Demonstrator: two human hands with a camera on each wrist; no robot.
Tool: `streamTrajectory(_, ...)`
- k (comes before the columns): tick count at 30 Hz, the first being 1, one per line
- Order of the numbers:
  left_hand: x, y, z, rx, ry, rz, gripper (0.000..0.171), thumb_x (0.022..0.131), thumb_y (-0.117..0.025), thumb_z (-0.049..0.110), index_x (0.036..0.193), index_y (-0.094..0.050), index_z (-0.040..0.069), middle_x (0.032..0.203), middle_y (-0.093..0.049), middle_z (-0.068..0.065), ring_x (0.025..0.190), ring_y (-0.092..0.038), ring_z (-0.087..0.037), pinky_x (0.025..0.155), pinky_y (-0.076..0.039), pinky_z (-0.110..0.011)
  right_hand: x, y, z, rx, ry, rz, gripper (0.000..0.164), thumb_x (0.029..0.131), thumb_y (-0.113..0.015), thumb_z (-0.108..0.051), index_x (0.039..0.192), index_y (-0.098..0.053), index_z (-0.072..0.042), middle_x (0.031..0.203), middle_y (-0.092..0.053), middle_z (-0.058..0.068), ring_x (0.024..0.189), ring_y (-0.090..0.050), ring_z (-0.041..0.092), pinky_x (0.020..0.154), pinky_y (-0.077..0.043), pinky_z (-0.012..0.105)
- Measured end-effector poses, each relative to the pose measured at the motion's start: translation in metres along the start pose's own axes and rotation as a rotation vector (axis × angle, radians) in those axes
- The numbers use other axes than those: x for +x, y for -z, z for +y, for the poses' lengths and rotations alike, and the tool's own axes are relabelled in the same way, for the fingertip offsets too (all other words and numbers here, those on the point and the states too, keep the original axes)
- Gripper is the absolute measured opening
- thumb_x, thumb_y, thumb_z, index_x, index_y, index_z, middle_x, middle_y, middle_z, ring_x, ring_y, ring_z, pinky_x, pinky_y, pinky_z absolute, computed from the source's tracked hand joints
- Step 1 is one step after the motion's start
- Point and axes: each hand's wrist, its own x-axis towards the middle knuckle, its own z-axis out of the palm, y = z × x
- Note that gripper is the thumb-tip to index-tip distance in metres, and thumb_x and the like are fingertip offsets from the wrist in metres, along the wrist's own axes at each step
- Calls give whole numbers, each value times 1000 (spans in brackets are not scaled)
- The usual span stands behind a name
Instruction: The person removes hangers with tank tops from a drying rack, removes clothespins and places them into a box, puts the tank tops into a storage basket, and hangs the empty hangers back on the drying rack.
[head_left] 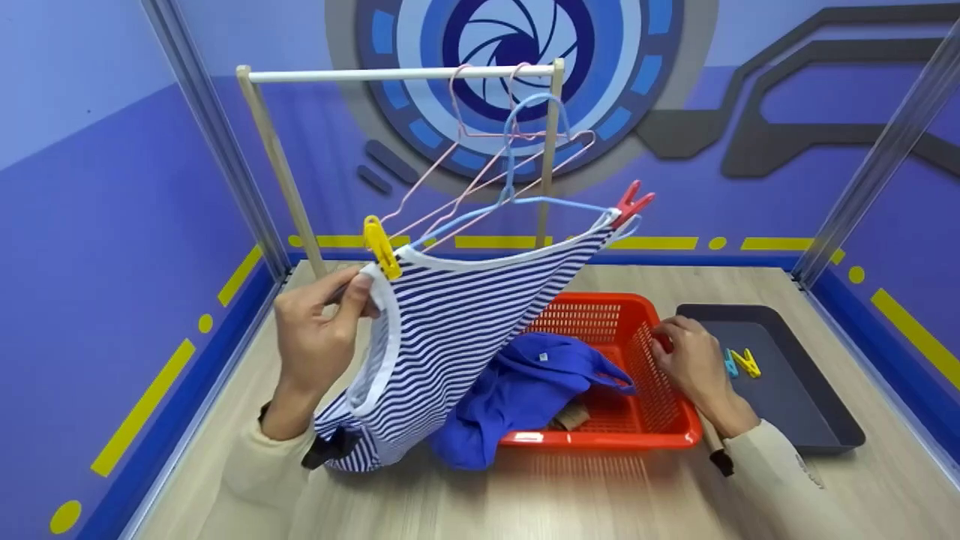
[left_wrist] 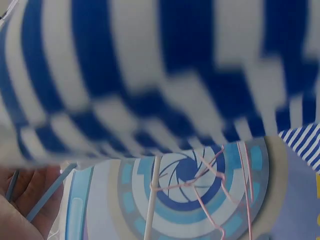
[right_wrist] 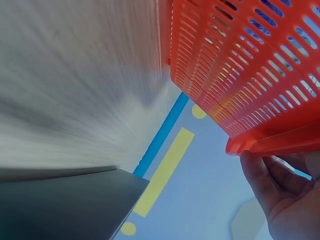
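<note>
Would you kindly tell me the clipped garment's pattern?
The garment has dark blue and white stripes, clearest in the head view.

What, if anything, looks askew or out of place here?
The blue garment droops over the near rim of the red basket rather than lying fully inside. The blue hanger bearing the striped top tilts, lower at the yellow clip.

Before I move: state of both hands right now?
Left hand: closed, holding the blue hanger by one end, striped top clipped on.
Right hand: closed, gripping the red basket by its rim.
</note>
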Motion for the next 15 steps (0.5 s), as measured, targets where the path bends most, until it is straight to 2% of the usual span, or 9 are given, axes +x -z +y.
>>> streamTrajectory(8,18,-21,-1,-103,11,43,12,93,-62,-1,94,-74,-5,67,-69,-14,57,-63,-5,56,-54,-19,-1,2,-1,12,-8,-7,11,81,-73,-6,89,-73,1,93,-69,17,80,-66,32,70,-58,51)
streamTrajectory(15,32,-40,-1,-186,10,41,14,94,-62,2,95,-72,-8,69,-70,-14,58,-64,-7,56,-56,-23,-1,2,0,17,-21,-22,12,82,-73,-7,91,-73,1,93,-69,17,81,-66,31,72,-58,51)
